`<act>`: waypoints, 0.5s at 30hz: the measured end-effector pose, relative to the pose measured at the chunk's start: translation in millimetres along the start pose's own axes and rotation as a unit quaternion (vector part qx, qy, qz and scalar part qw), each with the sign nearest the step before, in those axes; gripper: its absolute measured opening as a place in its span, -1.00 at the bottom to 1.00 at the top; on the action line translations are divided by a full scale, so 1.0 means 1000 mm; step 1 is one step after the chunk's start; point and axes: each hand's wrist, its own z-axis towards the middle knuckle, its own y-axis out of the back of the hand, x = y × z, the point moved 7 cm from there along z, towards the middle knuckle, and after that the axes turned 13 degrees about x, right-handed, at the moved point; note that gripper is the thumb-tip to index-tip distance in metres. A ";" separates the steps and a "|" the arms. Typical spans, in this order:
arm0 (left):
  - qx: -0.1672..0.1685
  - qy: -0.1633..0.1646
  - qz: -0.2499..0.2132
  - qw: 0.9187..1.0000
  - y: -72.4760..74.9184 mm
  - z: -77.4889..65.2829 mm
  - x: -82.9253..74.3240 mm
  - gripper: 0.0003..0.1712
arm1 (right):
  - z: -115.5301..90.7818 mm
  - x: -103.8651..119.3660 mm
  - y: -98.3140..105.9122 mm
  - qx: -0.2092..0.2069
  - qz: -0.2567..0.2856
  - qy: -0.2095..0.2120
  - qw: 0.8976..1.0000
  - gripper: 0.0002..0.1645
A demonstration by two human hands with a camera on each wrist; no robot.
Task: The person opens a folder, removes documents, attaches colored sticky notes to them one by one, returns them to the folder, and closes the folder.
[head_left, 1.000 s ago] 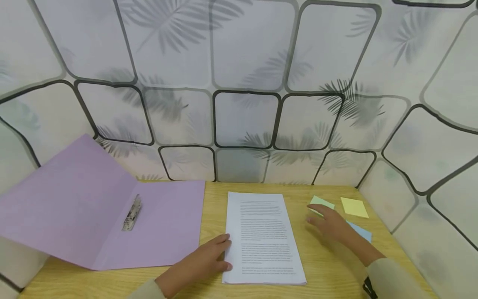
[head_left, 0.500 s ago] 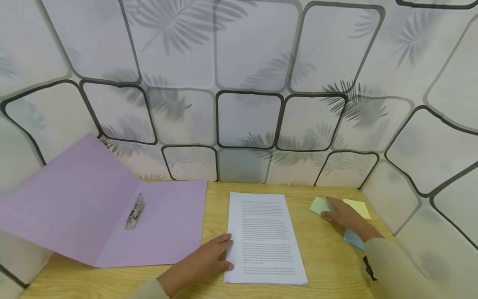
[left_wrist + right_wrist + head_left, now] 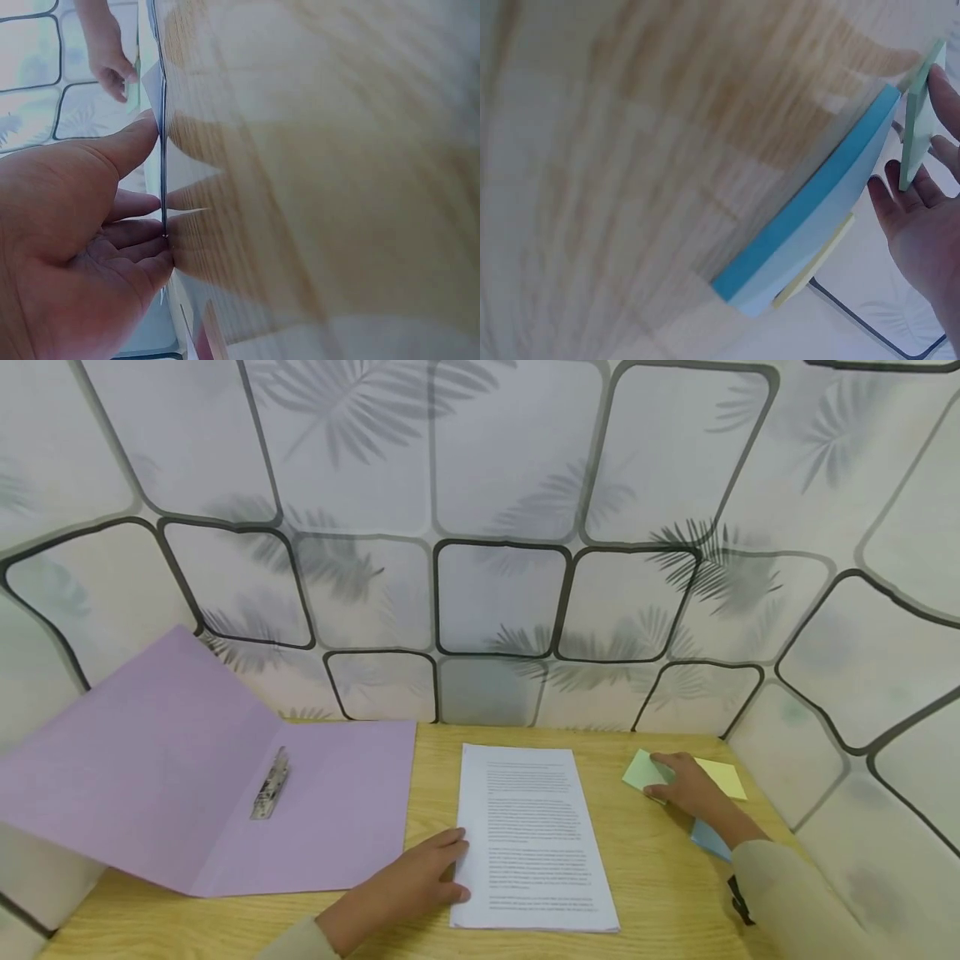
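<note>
Green sticky-note pad (image 3: 641,772) sits right of the printed sheets, near the far edge of the desk. Right hand (image 3: 686,787) grasps it: thumb at the near side, fingers toward the far side. Whether the pad is fully down on the wood or slightly raised, cannot tell.

Handling, my judgement: pinch across opposite edges, keep the pad level, and take the whole block so no top leaf peels loose. The wrist should stay high, since the blue sticky-note pad (image 3: 708,841) lies just under the forearm, partly covered, and a low sleeve might drag it.

Yellow sticky-note pad (image 3: 723,778) lies behind the right hand, its left part hidden.

Stack of printed sheets (image 3: 532,839), mid-desk, text side up. Left hand (image 3: 408,887) rests at its left edge, thumb near the lower corner, fingers relaxed, not clenched. Light pressure seems enough; pushing inward might skew the top sheet.

Farther left: lilac folder (image 3: 345,810), spread wide, cover tilted up near the wall. Metal clip (image 3: 270,787) fixed close to the fold.

All on a wood-grain desk (image 3: 435,793). Behind, wall (image 3: 498,485) with dark rounded outlines and leaf prints. Pale right sleeve (image 3: 787,893); small black item at the cuff, unidentified.
</note>
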 end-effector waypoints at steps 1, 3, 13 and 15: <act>-0.001 0.000 0.002 1.000 0.000 0.000 0.000 -0.14 | 0.000 -0.001 0.001 -0.005 0.002 -0.003 1.000 -0.11; -0.002 0.002 0.004 1.000 0.001 0.000 -0.001 -0.14 | 0.000 -0.002 0.002 -0.015 0.008 -0.005 1.000 -0.20; 0.001 -0.001 -0.005 1.000 0.001 0.000 -0.002 -0.17 | -0.015 0.021 0.013 -0.056 0.106 0.035 0.992 -0.43; -0.001 -0.003 -0.007 1.000 0.002 0.000 -0.003 -0.19 | -0.018 0.031 0.013 -0.051 0.141 0.049 0.988 -0.43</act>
